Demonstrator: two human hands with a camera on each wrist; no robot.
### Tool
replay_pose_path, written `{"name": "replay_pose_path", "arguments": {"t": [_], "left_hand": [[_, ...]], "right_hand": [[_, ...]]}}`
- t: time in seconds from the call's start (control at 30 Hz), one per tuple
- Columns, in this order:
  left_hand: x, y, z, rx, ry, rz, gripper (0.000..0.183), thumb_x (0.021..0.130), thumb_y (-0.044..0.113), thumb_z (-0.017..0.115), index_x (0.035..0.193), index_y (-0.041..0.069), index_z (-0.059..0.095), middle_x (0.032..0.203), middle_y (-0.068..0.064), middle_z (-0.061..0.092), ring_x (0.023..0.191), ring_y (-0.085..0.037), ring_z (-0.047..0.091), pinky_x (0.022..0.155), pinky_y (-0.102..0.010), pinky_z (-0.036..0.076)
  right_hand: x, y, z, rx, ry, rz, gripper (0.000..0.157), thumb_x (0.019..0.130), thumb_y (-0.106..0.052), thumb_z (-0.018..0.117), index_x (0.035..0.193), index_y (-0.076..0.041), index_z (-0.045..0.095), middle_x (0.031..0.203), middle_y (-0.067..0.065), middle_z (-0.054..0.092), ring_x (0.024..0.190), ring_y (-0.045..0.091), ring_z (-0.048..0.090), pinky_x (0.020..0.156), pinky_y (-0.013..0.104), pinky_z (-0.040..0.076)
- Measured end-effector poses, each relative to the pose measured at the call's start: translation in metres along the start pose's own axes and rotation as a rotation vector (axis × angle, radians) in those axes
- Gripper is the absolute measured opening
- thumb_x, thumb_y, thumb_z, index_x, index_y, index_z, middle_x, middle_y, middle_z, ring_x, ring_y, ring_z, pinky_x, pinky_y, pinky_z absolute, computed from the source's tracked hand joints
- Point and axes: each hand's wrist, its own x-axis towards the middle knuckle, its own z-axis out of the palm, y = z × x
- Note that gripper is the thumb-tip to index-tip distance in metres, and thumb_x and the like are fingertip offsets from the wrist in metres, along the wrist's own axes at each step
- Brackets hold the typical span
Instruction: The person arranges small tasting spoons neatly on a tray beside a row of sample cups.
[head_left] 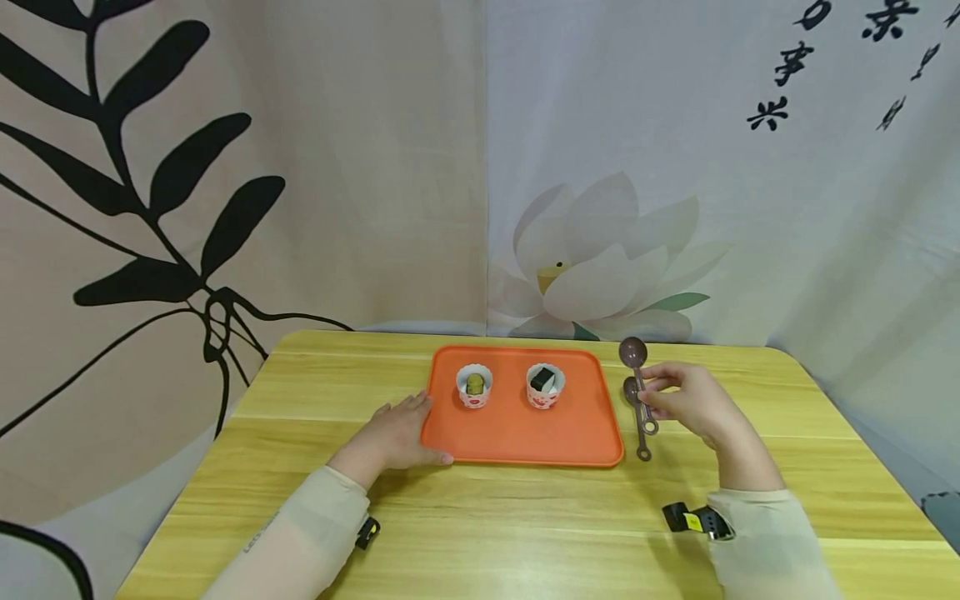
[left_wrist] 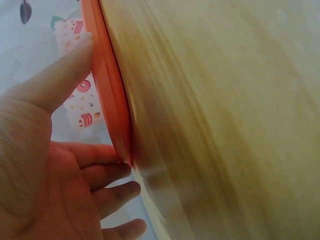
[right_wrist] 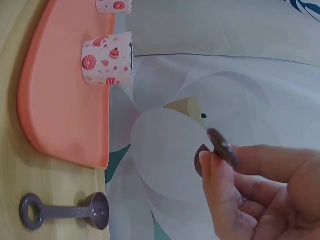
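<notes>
The upper spoon (head_left: 633, 352), brown with a ring at the handle's end, is up off the table just right of the orange tray (head_left: 525, 442). The right hand (head_left: 693, 402) has it by the handle, pinched between thumb and fingertips. Below it, beside the tray's right edge, a second brown spoon (head_left: 641, 427) lies on the wood, its ringed end towards the person.

Over at the tray's near left corner is the left hand (head_left: 393, 437), its fingers loosely extended, thumb against the rim and the first fingers touching the corner; it isn't curled round anything.

On the tray, towards its far side, stand two patterned paper cups: the left cup (head_left: 473, 402) holds a green piece (head_left: 475, 384), the right cup (head_left: 543, 402) a black-and-white one (head_left: 542, 380). Wooden table (head_left: 525, 533) shows on every side of the tray, and beyond it hangs pale cloth (head_left: 390, 167), printed with dark leaves (head_left: 180, 71) to the tray's left and a white flower (head_left: 600, 275) straight behind.
</notes>
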Motion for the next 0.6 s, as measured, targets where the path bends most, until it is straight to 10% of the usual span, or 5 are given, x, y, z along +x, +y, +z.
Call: {"name": "replay_pose_path", "arguments": {"t": [0.6], "left_hand": [[0.002,-0.002,0.002,0.012,0.002,-0.001,0.11,0.079,0.061,0.076,0.153,-0.006,0.031,0.161,-0.02,0.027,0.149,-0.037,0.025,0.118,-0.061,0.018]], "right_hand": [[0.006,-0.018,0.02,0.036,-0.024,-0.026,0.04,0.094,0.001,0.066,0.131,0.013,0.055,0.104,0.019,0.065,0.077,0.016,0.066,0.073,0.033,0.061]]}}
